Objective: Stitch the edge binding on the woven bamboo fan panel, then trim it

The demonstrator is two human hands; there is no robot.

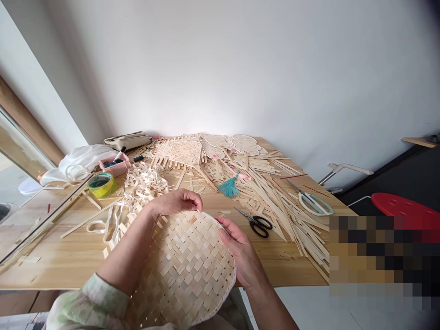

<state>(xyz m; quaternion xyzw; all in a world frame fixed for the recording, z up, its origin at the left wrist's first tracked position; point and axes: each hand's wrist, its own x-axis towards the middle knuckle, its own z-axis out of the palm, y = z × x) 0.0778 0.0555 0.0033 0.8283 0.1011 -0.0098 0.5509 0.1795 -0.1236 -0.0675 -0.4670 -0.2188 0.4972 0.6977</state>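
Note:
A rounded woven fan panel of pale flat strips leans toward me over the table's front edge. A thin whitish binding runs along its right and upper rim, while loose strip ends stick out on its left side. My right hand grips the upper right rim, thumb on the front face and fingers behind it. At the top edge, my left hand is closed in a pinch by the binding; the thing between its fingertips is too small to make out clearly. My left forearm crosses in front of the panel's left part.
Black scissors lie right of the panel, with pale-handled scissors farther right. Loose flat strips cover the table's right side. Behind are finished fans, a teal tassel, ribbon, tape and a pink basket.

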